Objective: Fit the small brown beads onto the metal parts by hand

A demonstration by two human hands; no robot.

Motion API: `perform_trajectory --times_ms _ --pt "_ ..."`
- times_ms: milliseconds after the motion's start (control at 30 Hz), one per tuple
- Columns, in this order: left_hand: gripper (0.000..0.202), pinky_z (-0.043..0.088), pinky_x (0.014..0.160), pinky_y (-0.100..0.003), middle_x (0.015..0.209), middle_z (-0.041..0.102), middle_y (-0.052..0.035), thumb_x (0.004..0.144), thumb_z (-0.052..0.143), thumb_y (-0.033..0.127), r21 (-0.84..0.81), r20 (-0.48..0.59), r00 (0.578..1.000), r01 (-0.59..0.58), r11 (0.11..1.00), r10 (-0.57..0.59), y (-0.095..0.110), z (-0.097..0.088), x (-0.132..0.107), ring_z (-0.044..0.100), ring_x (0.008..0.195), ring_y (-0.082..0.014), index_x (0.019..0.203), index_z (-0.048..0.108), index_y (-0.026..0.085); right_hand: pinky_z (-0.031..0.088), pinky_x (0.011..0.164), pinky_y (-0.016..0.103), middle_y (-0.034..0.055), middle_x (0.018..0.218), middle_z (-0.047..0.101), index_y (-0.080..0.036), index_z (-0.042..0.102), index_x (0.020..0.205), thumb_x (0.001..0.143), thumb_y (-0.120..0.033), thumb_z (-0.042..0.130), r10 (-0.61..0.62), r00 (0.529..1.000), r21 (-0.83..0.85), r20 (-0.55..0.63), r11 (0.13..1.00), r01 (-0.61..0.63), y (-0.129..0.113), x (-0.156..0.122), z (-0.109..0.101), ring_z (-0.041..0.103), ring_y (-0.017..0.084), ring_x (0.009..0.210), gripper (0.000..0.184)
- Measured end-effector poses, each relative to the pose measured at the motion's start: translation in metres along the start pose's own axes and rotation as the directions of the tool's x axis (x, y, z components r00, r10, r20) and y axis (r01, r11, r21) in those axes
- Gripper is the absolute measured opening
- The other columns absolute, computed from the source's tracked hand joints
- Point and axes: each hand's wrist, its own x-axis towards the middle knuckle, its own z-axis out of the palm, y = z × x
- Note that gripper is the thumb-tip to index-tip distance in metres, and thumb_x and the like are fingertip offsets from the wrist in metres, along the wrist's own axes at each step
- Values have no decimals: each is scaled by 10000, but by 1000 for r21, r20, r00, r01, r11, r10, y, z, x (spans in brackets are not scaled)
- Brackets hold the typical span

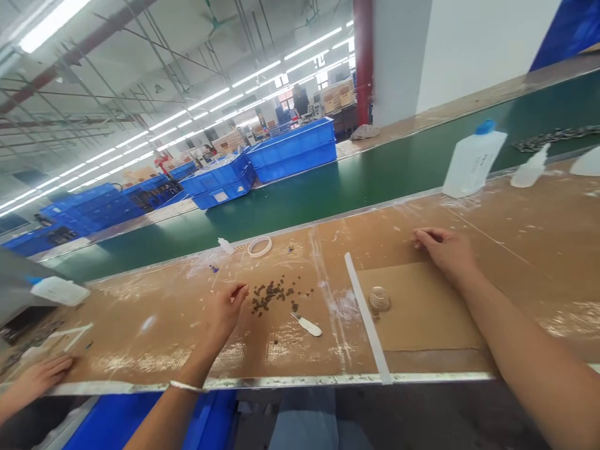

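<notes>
My left hand [228,307], with a bangle on its wrist, is at the left edge of a scattered pile of small dark round pieces [268,296]. Its thumb and fingertips are pinched together; whatever they hold is too small to make out. My right hand [445,250] hovers near the top right of a flat cardboard sheet [429,312], its fingers curled in a pinch, their contents hidden. Between the hands are a small knife with a white handle [309,325], a white strip [366,315] and a small clear cup [379,299] on the cardboard.
A roll of tape [259,247] and a small white bottle [225,245] lie at the back. Bottles with a blue cap [475,159] and a nozzle [531,167] stand right. A green conveyor [384,169] runs behind, with blue crates [295,150]. Another person's hand [40,378] rests left.
</notes>
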Motion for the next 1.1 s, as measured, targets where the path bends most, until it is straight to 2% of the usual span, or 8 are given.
perform_trajectory --times_ms 167,300,467,633,767,867,1033,1100 --pt "344 559 702 -315 838 775 -60 756 648 491 -276 67 998 26 961 -8 26 23 -17 716 753 -224 874 745 183 519 774 293 13 842 732 -184 699 887 905 -323 571 62 997 100 50 993 -67 -2 0 -1 678 141 737 190" --pt "287 557 714 -331 817 774 -59 715 693 448 -323 37 998 67 944 -58 21 24 -38 714 752 -229 828 754 191 496 726 245 17 847 746 -208 709 849 858 -336 563 81 995 150 66 985 -90 -3 -1 -2 680 147 729 194" --pt "267 557 732 -356 843 759 -69 734 665 443 -277 -5 998 53 959 -57 8 19 -56 704 785 -232 786 759 199 474 733 252 43 858 743 -190 710 831 841 -312 571 127 987 159 97 977 -141 -7 -3 -3 664 151 740 185" --pt "196 478 919 -417 961 733 -74 785 650 378 -155 -78 996 -43 987 31 16 15 -74 633 980 -250 845 778 242 460 772 296 32 757 716 -208 730 844 827 -290 599 198 977 101 77 973 -205 -13 -8 -5 658 178 781 156" --pt "159 486 865 -386 882 747 -43 836 622 318 -107 -44 994 -100 989 96 33 13 -102 634 887 -225 840 771 262 455 797 313 36 756 716 -228 739 884 830 -290 607 222 973 63 57 972 -225 -17 -11 -7 658 187 831 155" --pt "171 510 815 -344 893 751 -31 869 597 307 -46 -7 995 -102 994 101 35 11 -113 654 866 -207 866 761 260 452 802 309 43 777 725 -237 741 898 829 -281 609 231 971 44 54 971 -234 -17 -12 -7 663 187 862 156" --pt "196 509 851 -368 949 733 -63 892 564 287 81 -75 997 -25 996 31 11 6 -93 661 928 -228 905 749 224 451 775 328 52 811 739 -253 740 901 827 -300 610 234 971 21 43 972 -235 -15 -10 -6 662 205 879 157" --pt "179 505 875 -368 994 726 -72 879 585 267 99 -62 998 -27 995 33 3 7 -81 656 965 -230 923 748 208 446 752 322 46 791 736 -260 740 898 825 -291 615 243 969 12 42 970 -243 -14 -10 -6 661 199 859 148"
